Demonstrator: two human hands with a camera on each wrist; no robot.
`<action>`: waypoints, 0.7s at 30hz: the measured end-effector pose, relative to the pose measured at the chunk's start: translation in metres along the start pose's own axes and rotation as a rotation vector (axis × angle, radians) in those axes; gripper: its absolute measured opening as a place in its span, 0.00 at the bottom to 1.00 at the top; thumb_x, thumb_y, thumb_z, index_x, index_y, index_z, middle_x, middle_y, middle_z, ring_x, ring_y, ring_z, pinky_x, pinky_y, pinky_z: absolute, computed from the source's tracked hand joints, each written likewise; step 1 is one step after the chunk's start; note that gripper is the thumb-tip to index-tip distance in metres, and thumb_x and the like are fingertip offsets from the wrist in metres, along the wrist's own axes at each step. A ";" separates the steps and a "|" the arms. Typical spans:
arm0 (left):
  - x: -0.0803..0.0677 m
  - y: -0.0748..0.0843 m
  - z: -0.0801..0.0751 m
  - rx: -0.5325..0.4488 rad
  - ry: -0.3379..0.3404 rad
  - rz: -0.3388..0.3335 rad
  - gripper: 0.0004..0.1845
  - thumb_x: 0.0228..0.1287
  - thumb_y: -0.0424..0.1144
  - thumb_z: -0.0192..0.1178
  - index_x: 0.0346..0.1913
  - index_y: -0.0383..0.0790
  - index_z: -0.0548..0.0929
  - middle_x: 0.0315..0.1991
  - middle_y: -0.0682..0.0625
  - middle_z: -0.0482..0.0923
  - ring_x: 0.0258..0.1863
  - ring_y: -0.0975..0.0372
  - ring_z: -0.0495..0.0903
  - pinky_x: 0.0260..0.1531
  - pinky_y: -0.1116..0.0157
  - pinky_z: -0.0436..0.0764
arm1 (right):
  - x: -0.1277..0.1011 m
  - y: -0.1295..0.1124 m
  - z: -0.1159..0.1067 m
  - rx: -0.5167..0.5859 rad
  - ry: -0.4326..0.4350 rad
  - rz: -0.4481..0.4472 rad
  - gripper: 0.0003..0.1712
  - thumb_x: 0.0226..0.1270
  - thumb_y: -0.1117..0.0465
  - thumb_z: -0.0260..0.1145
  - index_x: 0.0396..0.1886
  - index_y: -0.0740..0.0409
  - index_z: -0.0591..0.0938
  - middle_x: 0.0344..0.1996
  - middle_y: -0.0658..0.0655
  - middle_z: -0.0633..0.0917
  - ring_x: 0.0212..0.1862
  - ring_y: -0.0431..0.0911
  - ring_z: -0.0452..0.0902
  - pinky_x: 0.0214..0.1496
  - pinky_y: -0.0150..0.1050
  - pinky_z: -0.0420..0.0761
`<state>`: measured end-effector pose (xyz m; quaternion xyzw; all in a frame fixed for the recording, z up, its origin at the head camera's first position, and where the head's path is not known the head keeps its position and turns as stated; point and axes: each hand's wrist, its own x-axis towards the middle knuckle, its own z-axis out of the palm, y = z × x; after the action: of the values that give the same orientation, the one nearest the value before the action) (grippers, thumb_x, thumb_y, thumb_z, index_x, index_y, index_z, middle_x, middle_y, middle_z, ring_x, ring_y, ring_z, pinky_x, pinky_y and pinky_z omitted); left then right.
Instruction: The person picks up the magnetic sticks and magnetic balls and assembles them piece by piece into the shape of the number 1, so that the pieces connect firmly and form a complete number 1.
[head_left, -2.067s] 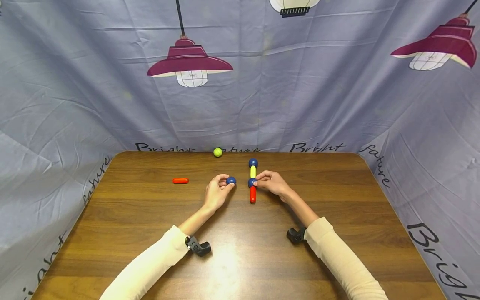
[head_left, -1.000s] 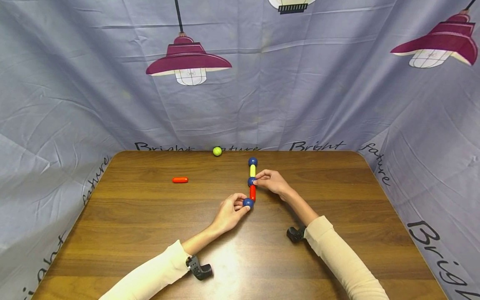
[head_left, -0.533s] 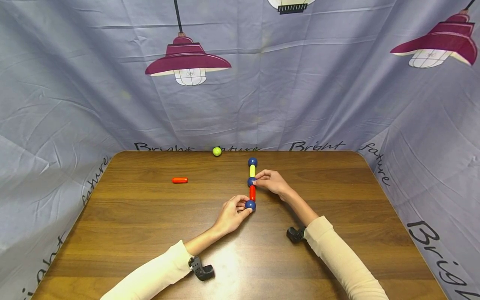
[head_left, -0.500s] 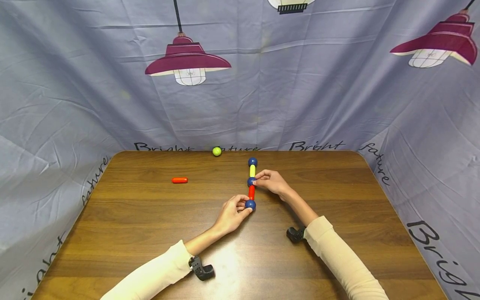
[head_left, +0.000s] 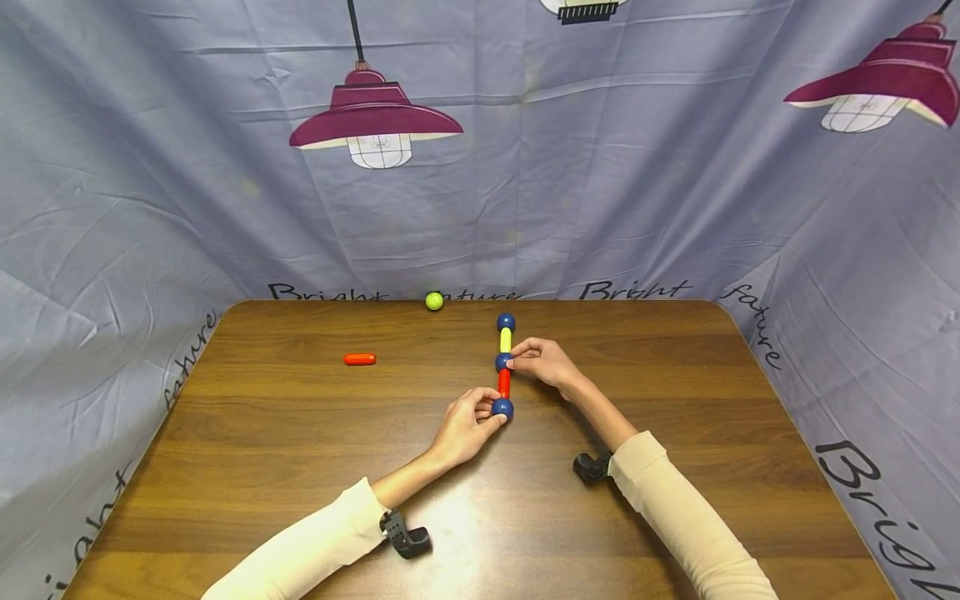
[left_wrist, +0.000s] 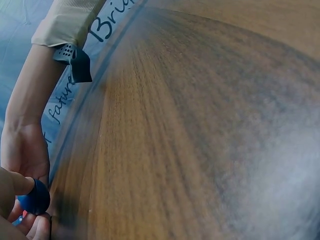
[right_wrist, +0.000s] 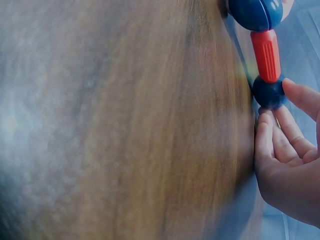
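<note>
One middle blue ball (head_left: 500, 362) anchors the chain, and your right hand (head_left: 547, 364) pinches it, thumb and fingertips parted only enough for the ball. Just on your side of it, a red rod (head_left: 504, 383) runs to the near blue ball (head_left: 503, 408), gripped by your curled left hand (head_left: 459, 430). Looks like you're seating that joint! Next calls for straight, steady pressure toward the middle ball. Beyond it: yellow rod (head_left: 506, 340), far blue ball (head_left: 506, 322). Well left of it, a loose red rod (head_left: 360, 359).
</note>
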<state>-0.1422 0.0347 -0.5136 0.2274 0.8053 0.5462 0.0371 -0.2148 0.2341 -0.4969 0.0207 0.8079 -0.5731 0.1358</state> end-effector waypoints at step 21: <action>0.002 -0.001 0.004 0.072 0.000 0.044 0.16 0.53 0.32 0.66 0.46 0.35 0.78 0.37 0.48 0.76 0.36 0.61 0.78 0.38 0.69 0.79 | -0.018 -0.024 0.001 0.003 -0.018 -0.022 0.18 0.56 0.63 0.68 0.45 0.68 0.78 0.38 0.61 0.84 0.42 0.49 0.78 0.45 0.41 0.74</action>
<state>-0.1428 0.0386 -0.5158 0.2462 0.8192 0.5177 0.0171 -0.2015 0.2273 -0.4706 0.0069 0.8061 -0.5758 0.1366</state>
